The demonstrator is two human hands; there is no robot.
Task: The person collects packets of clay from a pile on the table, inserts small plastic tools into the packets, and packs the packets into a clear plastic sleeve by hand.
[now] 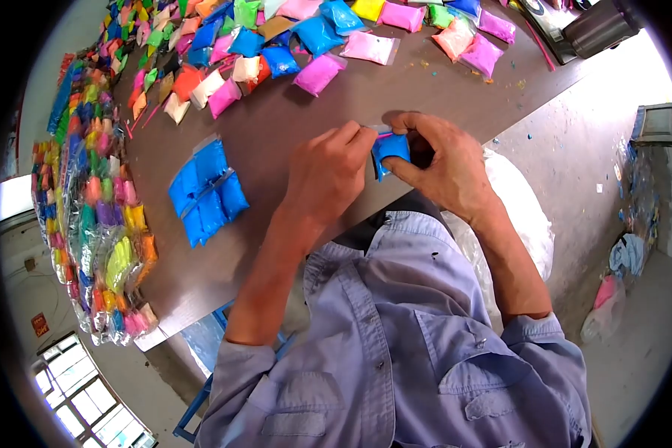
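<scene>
A small blue packet (393,151) is held between both hands above the table's front edge. My right hand (444,160) grips it from the right, thumb in front and fingers behind. My left hand (332,168) is closed, its fingertips pinched at the packet's upper left edge, where a bit of pink shows. To the left, a flat bundle of blue packets (209,192) lies on the brown table (269,142).
Many colourful packets (319,73) are heaped along the table's far side. Clear bags of coloured packets (119,261) line the left edge. A dark cylinder (601,30) lies at the far right. A white plastic bag (526,216) hangs beside the right forearm.
</scene>
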